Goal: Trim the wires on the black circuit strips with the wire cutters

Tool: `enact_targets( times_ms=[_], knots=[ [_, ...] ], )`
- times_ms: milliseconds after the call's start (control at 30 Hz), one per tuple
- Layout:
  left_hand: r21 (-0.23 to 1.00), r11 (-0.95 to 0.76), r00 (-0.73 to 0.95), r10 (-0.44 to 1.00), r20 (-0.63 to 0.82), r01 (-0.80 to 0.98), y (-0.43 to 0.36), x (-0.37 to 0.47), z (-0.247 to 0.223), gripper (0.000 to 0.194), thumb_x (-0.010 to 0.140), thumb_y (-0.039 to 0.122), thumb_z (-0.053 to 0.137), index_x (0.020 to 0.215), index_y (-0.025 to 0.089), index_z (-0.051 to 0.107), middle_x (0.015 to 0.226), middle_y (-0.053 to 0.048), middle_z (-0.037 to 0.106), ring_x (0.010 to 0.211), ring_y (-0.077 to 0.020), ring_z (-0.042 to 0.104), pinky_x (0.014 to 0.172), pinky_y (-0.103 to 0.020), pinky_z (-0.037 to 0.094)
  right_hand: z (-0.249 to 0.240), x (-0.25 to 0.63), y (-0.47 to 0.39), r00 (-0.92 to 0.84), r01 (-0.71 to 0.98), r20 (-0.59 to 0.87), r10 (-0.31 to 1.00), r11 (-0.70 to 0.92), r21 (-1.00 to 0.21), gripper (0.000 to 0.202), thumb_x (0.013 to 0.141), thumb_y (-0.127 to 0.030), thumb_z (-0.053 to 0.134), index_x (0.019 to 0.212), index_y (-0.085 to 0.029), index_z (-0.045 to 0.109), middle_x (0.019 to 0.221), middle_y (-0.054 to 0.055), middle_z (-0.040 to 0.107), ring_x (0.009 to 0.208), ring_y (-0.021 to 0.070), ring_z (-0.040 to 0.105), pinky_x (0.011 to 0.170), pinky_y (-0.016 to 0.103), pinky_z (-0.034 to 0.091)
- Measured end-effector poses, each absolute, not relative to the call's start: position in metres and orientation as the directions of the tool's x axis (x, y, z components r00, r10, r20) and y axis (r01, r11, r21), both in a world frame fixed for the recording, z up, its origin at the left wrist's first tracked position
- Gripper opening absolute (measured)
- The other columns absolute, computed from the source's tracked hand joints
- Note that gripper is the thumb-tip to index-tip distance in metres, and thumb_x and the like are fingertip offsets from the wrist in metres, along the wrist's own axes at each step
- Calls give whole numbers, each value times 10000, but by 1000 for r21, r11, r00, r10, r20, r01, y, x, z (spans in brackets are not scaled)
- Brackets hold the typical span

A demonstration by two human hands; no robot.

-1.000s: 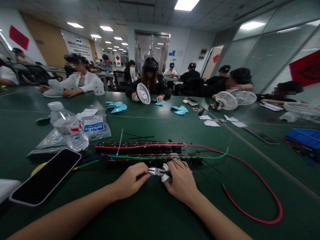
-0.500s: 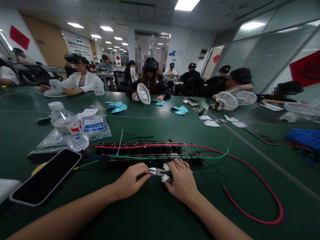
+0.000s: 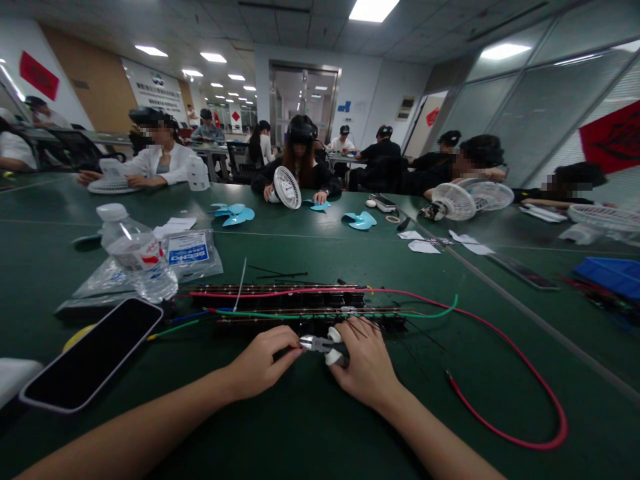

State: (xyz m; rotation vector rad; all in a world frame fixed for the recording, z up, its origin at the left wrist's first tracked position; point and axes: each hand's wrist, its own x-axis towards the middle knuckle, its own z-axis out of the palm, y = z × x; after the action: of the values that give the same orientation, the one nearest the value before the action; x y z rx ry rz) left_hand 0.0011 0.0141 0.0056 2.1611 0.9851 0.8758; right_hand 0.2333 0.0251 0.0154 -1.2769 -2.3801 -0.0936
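My right hand (image 3: 364,360) is wrapped round the handles of a pair of diagonal cutters (image 3: 320,344), grey with white grips. Their jaws point left and meet the fingertips of my left hand (image 3: 267,363). Those left fingers are pinched together; whatever lies between them is too small to make out. Just beyond both hands lie two long black terminal strips (image 3: 280,290) with rows of metal contacts. A red wire (image 3: 500,333) runs along the far strip and loops round to the right. A green wire (image 3: 425,315) lies along the nearer one, and a white cable tie (image 3: 241,283) sticks up.
A phone (image 3: 95,353), a water bottle (image 3: 137,253) and a plastic bag (image 3: 193,250) lie on the left. Blue fan blades (image 3: 359,221) and paper scraps (image 3: 424,246) are farther back. A blue tray (image 3: 610,275) stands at right. Co-workers sit across the table with white fan parts.
The cutters' handles have come closer together and the jaws have closed at my left fingertips. My hands have barely shifted; the wires and strips look the same.
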Motion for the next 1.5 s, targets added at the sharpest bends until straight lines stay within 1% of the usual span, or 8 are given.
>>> enact_targets(
  times_ms=[167,333,467,767,933,1100,1333,1500],
  knots=[
    [735,-535,502,810,304,418,15,2,7,160,918,214,484,969,156,624,922,-66,631,845,-174,570,785,-333,480,14,234,27,-509,796,392,766,592,-125,301,698,-274,607,982,-187,561,986,86,597,971,259,504,905,412,323],
    [737,-542,511,802,310,403,16,1,5,193,914,216,490,1036,165,631,953,-75,649,874,-187,582,811,-354,484,12,234,28,-550,783,325,769,610,-120,262,711,-257,586,960,-181,560,948,80,591,905,233,509,863,374,348],
    [748,-539,523,797,302,389,15,0,5,224,905,192,501,1090,186,627,1003,-75,653,922,-193,587,851,-369,479,14,233,26,-552,791,292,781,601,-113,255,713,-279,596,946,-184,556,950,83,578,889,235,495,854,379,342],
    [745,-549,531,789,310,380,14,1,7,244,890,131,495,1092,179,624,995,-72,653,915,-190,587,837,-357,479,18,231,23,-536,804,290,793,584,-112,391,715,-295,610,1082,-187,529,1033,96,571,1028,277,463,958,437,279],
    [744,-540,530,795,296,393,13,1,8,260,896,125,485,1117,178,612,1010,-71,648,929,-186,584,855,-353,476,15,231,23,-525,804,316,790,583,-121,400,718,-289,605,1098,-188,529,1056,101,578,1064,282,459,975,436,266],
    [747,-519,520,810,272,417,13,0,8,268,913,153,473,1147,191,598,1040,-72,639,945,-187,578,869,-360,476,15,232,24,-503,810,325,800,568,-145,382,712,-285,616,1073,-187,541,1054,99,586,1057,281,468,978,436,266],
    [744,-520,515,811,276,420,15,1,6,225,911,189,506,1114,195,603,1030,-59,639,940,-181,577,867,-344,469,16,232,25,-503,811,322,802,567,-147,368,705,-275,615,1058,-193,548,1049,98,581,1044,277,475,968,437,273],
    [731,-526,519,810,273,436,15,2,6,124,905,192,519,973,164,619,938,-55,628,870,-177,568,800,-323,465,15,232,25,-505,808,329,798,571,-145,373,706,-284,617,1062,-191,549,1036,95,580,1035,271,477,968,438,278]
  ],
)
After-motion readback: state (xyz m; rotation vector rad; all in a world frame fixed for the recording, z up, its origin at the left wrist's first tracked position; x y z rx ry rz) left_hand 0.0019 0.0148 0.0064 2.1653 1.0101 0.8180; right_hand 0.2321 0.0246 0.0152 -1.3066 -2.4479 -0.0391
